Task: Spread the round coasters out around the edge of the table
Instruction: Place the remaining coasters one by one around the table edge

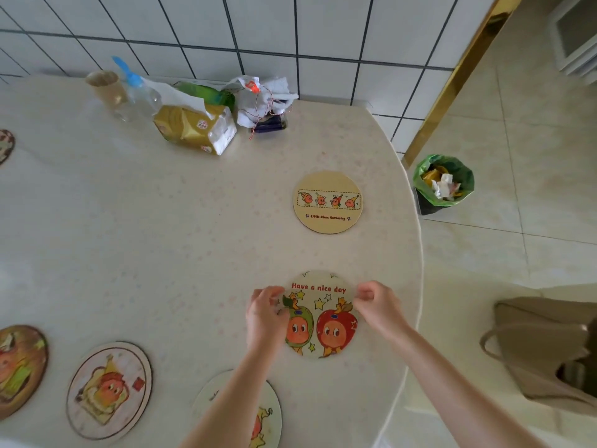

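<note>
A round coaster reading "Have a nice day" (pixel 319 318) lies flat near the table's right edge. My left hand (pixel 265 313) pinches its left rim and my right hand (pixel 376 302) pinches its right rim. A yellow coaster with a row of little figures (pixel 328 202) lies farther along the right edge. Near the front lie a toast coaster (pixel 109 390), a dark coaster (pixel 19 370) at the left, and a pale coaster (pixel 258 412) partly hidden under my left forearm. Another coaster (pixel 5 145) peeks in at the far left edge.
The round cream table (pixel 161 237) stands against a tiled wall. At its back are a paper cup (pixel 105 87), a plastic bottle (pixel 137 92), a gold tissue pack (pixel 195 127) and a tied white bundle (pixel 263 101). A lined bin (pixel 444 182) and a beige bag (pixel 542 347) sit on the floor at right.
</note>
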`<state>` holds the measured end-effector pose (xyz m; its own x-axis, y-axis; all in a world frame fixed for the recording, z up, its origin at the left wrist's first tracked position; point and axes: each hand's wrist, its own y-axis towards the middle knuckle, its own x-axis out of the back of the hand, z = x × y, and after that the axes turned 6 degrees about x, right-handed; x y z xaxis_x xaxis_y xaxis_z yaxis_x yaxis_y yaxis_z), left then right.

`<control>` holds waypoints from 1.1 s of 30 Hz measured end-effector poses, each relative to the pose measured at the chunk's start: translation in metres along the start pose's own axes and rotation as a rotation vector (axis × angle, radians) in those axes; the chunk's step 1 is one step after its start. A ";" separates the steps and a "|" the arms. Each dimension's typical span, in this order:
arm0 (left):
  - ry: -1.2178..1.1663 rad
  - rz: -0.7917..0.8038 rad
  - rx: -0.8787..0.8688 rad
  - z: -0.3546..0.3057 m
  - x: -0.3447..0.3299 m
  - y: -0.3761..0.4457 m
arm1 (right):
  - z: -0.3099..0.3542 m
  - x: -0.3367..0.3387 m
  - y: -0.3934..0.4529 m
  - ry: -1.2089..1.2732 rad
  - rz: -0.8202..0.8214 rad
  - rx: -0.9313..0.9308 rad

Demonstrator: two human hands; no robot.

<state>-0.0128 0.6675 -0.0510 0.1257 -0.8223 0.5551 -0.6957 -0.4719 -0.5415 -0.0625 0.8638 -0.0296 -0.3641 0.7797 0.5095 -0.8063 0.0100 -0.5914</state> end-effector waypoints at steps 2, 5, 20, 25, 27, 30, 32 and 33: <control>-0.012 -0.022 0.022 0.005 -0.001 -0.009 | -0.006 -0.008 -0.013 0.049 -0.049 -0.041; -0.170 -0.068 0.179 0.002 0.000 -0.015 | -0.009 -0.015 -0.026 0.186 -0.118 -0.108; -0.342 -0.082 0.269 -0.014 0.017 0.009 | 0.006 -0.027 -0.011 0.355 -0.151 -0.111; -0.294 -0.097 0.238 -0.015 0.021 0.020 | 0.006 -0.025 -0.003 0.327 -0.146 -0.099; -0.221 -0.080 0.227 -0.015 0.024 0.022 | 0.005 -0.024 -0.001 0.288 -0.135 -0.089; -0.108 -0.042 0.181 -0.012 0.030 0.023 | -0.001 -0.024 -0.003 0.282 -0.140 -0.074; -0.070 -0.025 0.138 -0.004 0.035 0.020 | -0.006 -0.027 -0.011 0.268 -0.156 -0.064; -0.053 -0.025 0.123 0.002 0.038 0.018 | -0.007 -0.030 -0.018 0.268 -0.152 -0.065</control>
<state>-0.0189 0.6268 -0.0407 0.1811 -0.8239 0.5370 -0.6003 -0.5251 -0.6032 -0.0338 0.8443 -0.0390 -0.0990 0.9032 0.4176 -0.8073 0.1724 -0.5644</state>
